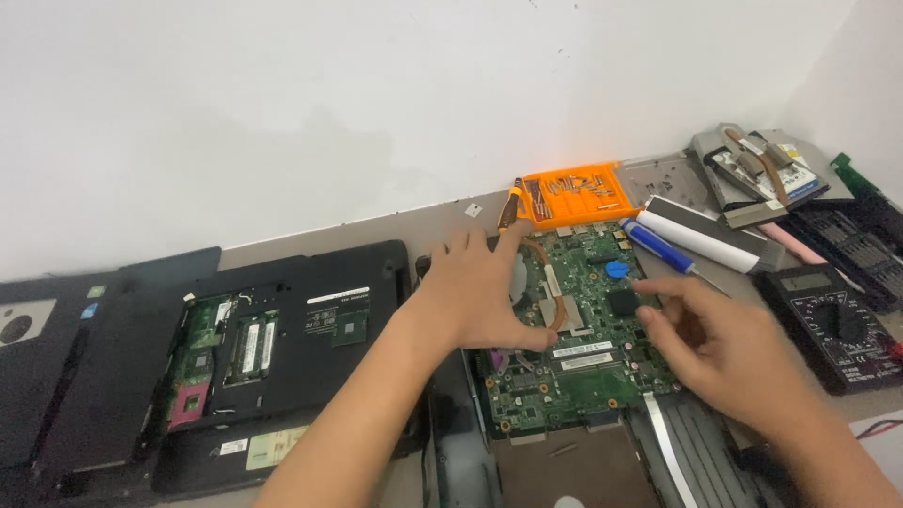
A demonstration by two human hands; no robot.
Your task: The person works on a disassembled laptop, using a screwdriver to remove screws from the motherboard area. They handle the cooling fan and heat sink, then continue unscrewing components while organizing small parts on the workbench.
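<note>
- Left hand (480, 292) lies flat and open, palm down, on the left part of the green motherboard (583, 362), fingers spread toward the wall, thumb tip near the copper heat pipe (555, 292). Grips nothing.
- Right hand (724, 343) hovers at the board's right edge, fingers loosely curled, fingertips (649, 287) near the black chip (623, 302). It's blurred; cannot tell whether it pinches anything.
- Motherboard sits in an opened laptop chassis (564, 461), centre of the desk, just in front of the person. Blue round coin cell (616, 268) on the board's upper right, white ribbon cable (668, 442) running off the lower right.
- Orange screw tray (574, 196) with small bits lies just behind the board, against the wall; a screwdriver with an orange-black handle (510, 207) beside it.
- Blue-and-white tube (658, 246) and a long grey-white bar (710, 235) lie right of the tray.
- Black multimeter (832, 325) at right, near the right hand.
- Stack of drives and metal parts (752, 169) at the far right corner.
- Second black laptop (273, 348), bottom up with hatch open, well left of the board.
</note>
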